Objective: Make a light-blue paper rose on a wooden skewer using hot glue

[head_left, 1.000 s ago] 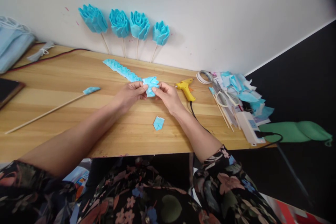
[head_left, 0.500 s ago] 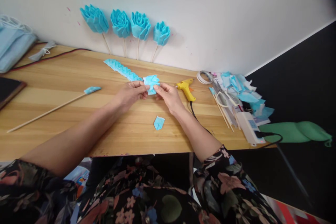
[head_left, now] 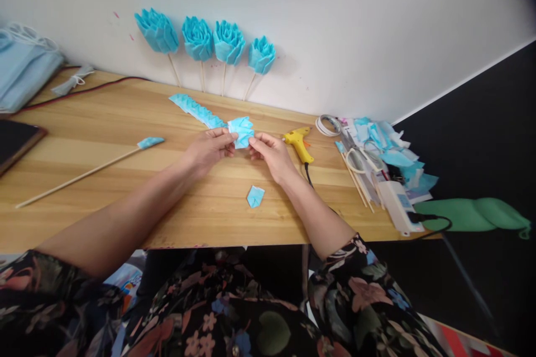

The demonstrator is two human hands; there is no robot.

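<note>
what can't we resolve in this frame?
Head view only:
- Folded blue piece: its lower edges sit behind the fingertips of the left hand and right hand; the fold pattern is too small to read.
- Pleated blue strip: near end hidden behind the left hand.
- Dark flat object: cut by the left edge.
- Scrap pile at the table's right end: items overlap, too small to separate.
- White box: label unreadable.

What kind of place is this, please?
Probably a home craft desk: a wooden table against a white wall, with finished blue paper flowers on sticks, a yellow glue gun and blue scraps.
</note>
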